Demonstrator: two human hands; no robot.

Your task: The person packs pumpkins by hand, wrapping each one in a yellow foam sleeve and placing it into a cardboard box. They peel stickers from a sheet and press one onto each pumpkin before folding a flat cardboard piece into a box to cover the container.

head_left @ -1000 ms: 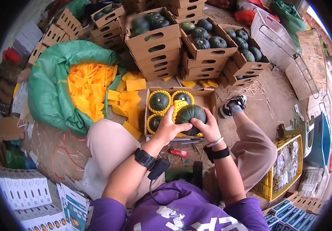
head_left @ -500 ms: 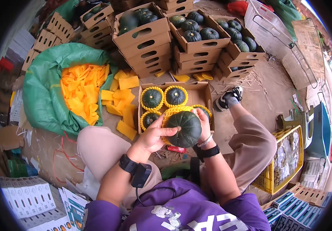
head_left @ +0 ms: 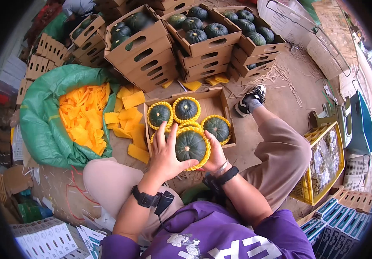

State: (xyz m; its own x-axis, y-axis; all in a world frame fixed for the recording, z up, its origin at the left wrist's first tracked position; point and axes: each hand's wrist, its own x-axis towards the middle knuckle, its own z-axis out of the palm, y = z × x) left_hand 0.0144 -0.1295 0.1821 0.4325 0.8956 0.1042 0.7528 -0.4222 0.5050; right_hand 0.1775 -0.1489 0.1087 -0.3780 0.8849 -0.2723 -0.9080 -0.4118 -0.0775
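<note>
Between my two hands is a dark green pumpkin (head_left: 189, 145), stem facing me, with a yellow foam net (head_left: 204, 161) around its sides. My left hand (head_left: 163, 158) curves along its left side, thumb at the lower front and fingers stretched over the net's upper left. On the right, my right hand (head_left: 214, 156) grips the netted edge. They hold it over the near part of an open cardboard box (head_left: 228, 101). Inside the box, netted pumpkins sit at the far left (head_left: 159, 115), far middle (head_left: 186, 108) and right (head_left: 216, 129). Another at the near left is mostly hidden behind my left hand.
A green sack (head_left: 39, 125) of flat yellow foam nets (head_left: 84, 114) stands left, with loose nets (head_left: 130, 116) beside the box. Stacked cartons (head_left: 145, 64) of bare pumpkins (head_left: 194, 36) rise behind. At right are a yellow crate (head_left: 309, 190) and my shod foot (head_left: 250, 99).
The foam net now surrounds the held pumpkin's sides; before, it was bunched behind it. My left fingers have spread over the net's edge. The view has shifted slightly.
</note>
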